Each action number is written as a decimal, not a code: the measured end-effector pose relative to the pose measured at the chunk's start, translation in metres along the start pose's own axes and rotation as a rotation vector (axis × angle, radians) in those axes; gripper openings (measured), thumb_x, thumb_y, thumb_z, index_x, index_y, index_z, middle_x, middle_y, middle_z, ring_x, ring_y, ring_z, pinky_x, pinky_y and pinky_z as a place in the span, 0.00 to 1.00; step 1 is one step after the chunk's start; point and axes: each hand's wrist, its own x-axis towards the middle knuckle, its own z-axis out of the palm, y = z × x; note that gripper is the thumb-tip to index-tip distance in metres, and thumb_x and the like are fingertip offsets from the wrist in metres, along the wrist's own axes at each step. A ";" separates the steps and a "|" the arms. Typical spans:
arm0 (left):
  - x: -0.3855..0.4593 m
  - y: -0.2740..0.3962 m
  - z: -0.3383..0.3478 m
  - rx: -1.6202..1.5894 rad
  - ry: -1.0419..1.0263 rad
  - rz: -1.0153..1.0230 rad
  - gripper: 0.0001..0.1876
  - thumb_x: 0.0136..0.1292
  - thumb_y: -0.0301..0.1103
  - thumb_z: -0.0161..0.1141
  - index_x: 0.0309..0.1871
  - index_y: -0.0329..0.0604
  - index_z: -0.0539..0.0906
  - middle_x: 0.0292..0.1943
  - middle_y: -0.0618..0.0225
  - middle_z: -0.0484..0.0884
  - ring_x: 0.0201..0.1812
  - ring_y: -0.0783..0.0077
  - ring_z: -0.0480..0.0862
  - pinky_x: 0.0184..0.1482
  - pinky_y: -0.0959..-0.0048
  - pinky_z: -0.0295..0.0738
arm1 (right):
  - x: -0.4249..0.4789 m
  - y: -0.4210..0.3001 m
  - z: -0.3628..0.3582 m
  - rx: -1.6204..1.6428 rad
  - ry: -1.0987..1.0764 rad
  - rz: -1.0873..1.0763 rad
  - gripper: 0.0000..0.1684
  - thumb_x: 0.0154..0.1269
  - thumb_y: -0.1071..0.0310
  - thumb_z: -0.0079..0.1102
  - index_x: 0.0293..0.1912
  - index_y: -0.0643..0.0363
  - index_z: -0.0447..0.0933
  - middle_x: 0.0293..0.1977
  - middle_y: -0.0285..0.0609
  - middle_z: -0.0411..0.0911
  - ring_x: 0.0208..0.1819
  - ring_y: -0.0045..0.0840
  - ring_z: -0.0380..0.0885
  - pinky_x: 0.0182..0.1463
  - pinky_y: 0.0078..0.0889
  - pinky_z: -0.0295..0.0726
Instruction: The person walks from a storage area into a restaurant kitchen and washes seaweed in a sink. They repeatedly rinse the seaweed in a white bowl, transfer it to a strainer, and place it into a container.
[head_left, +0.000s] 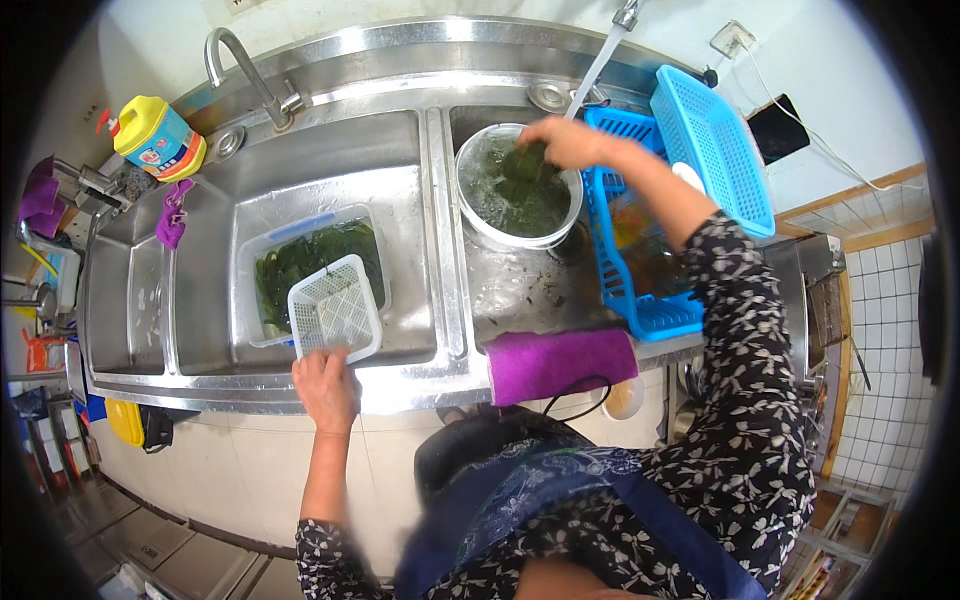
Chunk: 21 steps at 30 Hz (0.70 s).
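My left hand (328, 390) grips the near rim of a small white plastic mesh basket (339, 311). The basket is tilted over a translucent plastic tub (249, 300) in the left sink basin, and I see nothing inside it. Dark green leaves (279, 274) lie in water in the tub, partly hidden by the basket. Over in the right basin, my right hand (568, 142) is at the far right of a white plastic bucket (517, 241), its fingers around a clump of dark greens (527, 169). Bubbly water and more greens fill the bucket; water runs from a tap (624, 19) beside the hand.
Blue plastic baskets (716, 142) stand right of the bucket, one holding bagged items. A purple towel (559, 364) hangs over the sink's front edge. On the left are a second faucet (244, 64), a yellow pump jug (161, 139) and a purple cloth (174, 214).
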 end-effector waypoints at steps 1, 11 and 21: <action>0.001 0.001 -0.003 -0.003 -0.006 -0.007 0.12 0.45 0.21 0.58 0.34 0.49 0.78 0.26 0.68 0.71 0.32 0.63 0.72 0.40 0.64 0.65 | 0.008 0.007 0.024 0.013 -0.107 -0.006 0.30 0.44 0.83 0.48 0.51 0.57 0.74 0.46 0.50 0.77 0.52 0.39 0.74 0.57 0.35 0.71; 0.001 0.000 0.009 -0.037 -0.043 -0.014 0.16 0.42 0.18 0.58 0.36 0.50 0.79 0.27 0.68 0.72 0.32 0.60 0.71 0.39 0.64 0.67 | 0.058 0.134 0.236 -0.169 -0.318 0.357 0.26 0.49 0.58 0.61 0.48 0.59 0.77 0.56 0.54 0.70 0.58 0.42 0.68 0.57 0.40 0.71; 0.005 -0.005 0.003 -0.124 -0.097 0.021 0.17 0.39 0.14 0.56 0.34 0.45 0.79 0.28 0.65 0.73 0.35 0.58 0.73 0.43 0.63 0.67 | 0.025 0.063 0.145 -0.182 -0.431 0.263 0.25 0.46 0.66 0.61 0.49 0.57 0.77 0.41 0.50 0.80 0.41 0.42 0.79 0.45 0.41 0.77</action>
